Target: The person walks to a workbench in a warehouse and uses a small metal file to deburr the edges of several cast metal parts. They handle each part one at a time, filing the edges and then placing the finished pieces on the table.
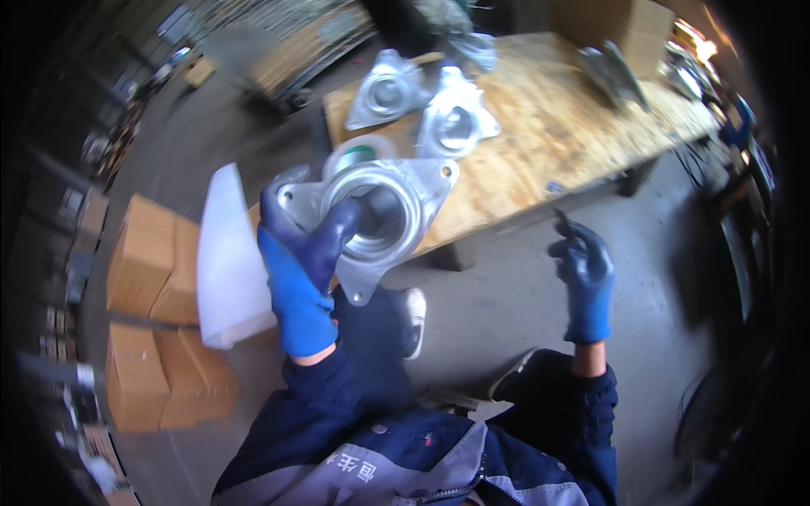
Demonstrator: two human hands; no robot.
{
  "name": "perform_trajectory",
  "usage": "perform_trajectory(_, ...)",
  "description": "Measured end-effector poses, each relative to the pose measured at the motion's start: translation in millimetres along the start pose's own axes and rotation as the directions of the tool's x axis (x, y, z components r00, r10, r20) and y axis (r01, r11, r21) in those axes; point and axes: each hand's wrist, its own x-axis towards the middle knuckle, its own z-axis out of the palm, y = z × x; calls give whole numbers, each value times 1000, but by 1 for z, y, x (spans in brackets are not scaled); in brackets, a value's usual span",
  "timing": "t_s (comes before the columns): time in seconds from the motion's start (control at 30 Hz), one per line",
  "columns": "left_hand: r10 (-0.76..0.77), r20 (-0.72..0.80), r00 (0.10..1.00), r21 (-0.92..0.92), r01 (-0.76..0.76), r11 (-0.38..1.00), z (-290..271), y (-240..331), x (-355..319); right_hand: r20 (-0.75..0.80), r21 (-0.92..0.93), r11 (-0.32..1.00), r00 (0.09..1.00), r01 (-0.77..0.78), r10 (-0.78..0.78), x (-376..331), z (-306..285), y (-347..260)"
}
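Observation:
My left hand (pixel 308 253), in a blue glove with a dark coated palm, grips a silvery metal flange (pixel 411 181). The flange is roughly three-cornered, with a bolt hole at each corner and a wide round bore, and my thumb reaches into that bore. Apart from it, to the right of the table's front edge, my gloved right hand (pixel 584 266) is raised with curled fingers. A small dark tip shows at those fingers; whether it is a fingertip or a held object is unclear. Two similar flanges (pixel 386 93) (pixel 456 122) rest on the table beyond.
The plywood-topped table (pixel 540 110) carries a tape roll (pixel 361 152) at its left edge, curved metal parts (pixel 614 74) and a cardboard box (pixel 620 29). Cartons (pixel 143 253) stand on the floor at left, beside a white sheet (pixel 228 261). A loaded cart (pixel 308 51) is farther back.

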Motion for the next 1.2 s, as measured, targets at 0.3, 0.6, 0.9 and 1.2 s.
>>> perform_trajectory(0.3, 57, -395, 917, 249, 47, 967, -127, -19, -18, 40, 42, 998, 998, 54, -55, 10, -31, 27)
perform_trajectory(0.6, -126, -585, 802, 346, 386, 855, -234, -74, -3, -150, -8, 993, 982, -117, 114, 3, -69, 11)
perform_trajectory(0.9, -337, -497, 800, -124, 319, 940, -352, -258, 53, -247, -69, 985, 960, -157, 136, -15, -97, 30)
perform_trajectory(1.2, -544, -459, 703, 327, 703, 632, -326, -418, 64, -263, 58, 978, 942, -200, 208, -6, -70, 35)
